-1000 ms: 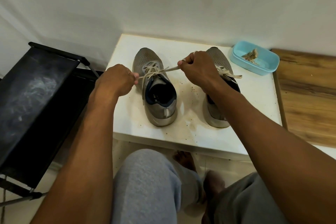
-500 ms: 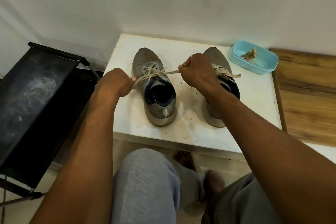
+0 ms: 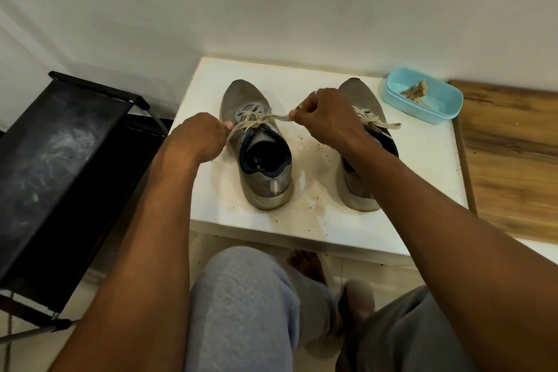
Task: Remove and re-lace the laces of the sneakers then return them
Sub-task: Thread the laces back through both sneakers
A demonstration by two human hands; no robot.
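Both hands pinch the ends of one lace (image 3: 259, 119) on the left shoe (image 3: 262, 178). The left hand (image 3: 199, 137) is a closed fist on one end. The right hand (image 3: 327, 118) grips the other end between thumb and curled fingers. Compared with half a second ago, the hands sit slightly closer together. The lace now meets in a crossing just above the tongue rather than running as one straight line. This looks like a knot being drawn down, so lacing of this shoe seems nearly finished.

The right shoe (image 3: 359, 96) stands beside it, partly hidden by the right forearm. Its lace (image 3: 374, 121) is threaded, with a loose end trailing to the side.

Both shoes rest, toes to the wall (image 3: 271, 9), on a small white table (image 3: 422, 184) speckled with grit. A blue tub (image 3: 447, 112) at its far right corner holds brownish scraps. A black rack (image 3: 60, 145) stands to the left, and a wooden top (image 3: 513, 160) to the right. Grey-trousered knees (image 3: 241, 311) and bare feet (image 3: 305, 266) show below.
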